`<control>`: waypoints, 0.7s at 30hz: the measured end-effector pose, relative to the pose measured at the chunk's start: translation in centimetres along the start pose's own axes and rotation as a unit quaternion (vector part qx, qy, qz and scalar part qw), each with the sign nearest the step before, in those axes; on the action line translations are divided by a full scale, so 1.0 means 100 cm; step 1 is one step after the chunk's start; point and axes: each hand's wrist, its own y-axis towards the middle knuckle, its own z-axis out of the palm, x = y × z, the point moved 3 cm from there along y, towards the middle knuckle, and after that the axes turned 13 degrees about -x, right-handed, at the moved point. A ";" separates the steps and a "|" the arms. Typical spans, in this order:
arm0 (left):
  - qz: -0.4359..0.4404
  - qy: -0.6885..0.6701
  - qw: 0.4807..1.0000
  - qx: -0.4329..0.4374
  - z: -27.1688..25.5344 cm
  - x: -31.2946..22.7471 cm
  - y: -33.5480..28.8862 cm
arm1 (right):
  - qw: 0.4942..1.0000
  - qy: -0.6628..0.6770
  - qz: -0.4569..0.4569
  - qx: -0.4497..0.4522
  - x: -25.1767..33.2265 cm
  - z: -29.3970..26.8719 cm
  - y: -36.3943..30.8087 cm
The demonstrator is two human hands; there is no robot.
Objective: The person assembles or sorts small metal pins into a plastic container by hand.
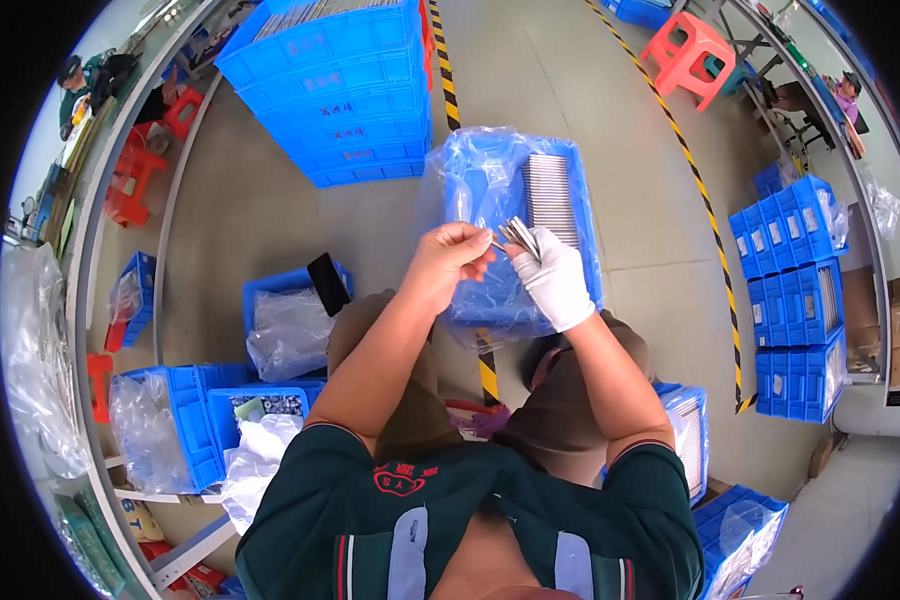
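Note:
My right hand [555, 282], in a white glove with bare fingertips, is closed around several thin silvery metal rods [515, 236] that fan out toward the upper left. Just left of it, my bare left hand [451, 262] pinches the end of one slim rod between thumb and forefinger. Both hands are above a blue plastic crate [592, 232] lined with a clear plastic bag [478, 180]. Along the crate's right side lies a neat stack of similar metal rods [550, 195]. The glove hides the lower ends of the held rods.
Stacked blue crates [355, 110] rise at the far left, and more crates [792, 300] stand at the right. A black phone [328, 283] lies on a bagged crate [290, 330] by my left knee. A red stool [688, 58] stands far right. Two people sit at side benches.

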 end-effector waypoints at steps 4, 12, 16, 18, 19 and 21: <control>0.035 0.039 0.998 -0.047 -0.007 -0.010 0.006 | 0.984 0.089 0.124 0.089 -0.004 -0.002 0.006; -0.028 -0.014 0.999 0.042 -0.013 -0.002 0.011 | 0.943 0.181 0.214 0.178 -0.006 0.003 0.002; -0.045 0.003 0.995 0.087 -0.010 -0.006 0.010 | 0.921 0.221 0.249 0.202 -0.002 -0.001 0.001; -0.061 -0.007 0.992 0.108 -0.008 -0.005 0.009 | 0.903 0.255 0.277 0.207 0.001 -0.002 -0.001; -0.063 -0.012 0.991 0.117 -0.007 -0.003 0.010 | 0.907 0.252 0.274 0.199 0.002 -0.003 -0.001; -0.066 -0.017 0.990 0.125 -0.007 -0.002 0.009 | 0.910 0.250 0.270 0.192 0.002 -0.003 0.000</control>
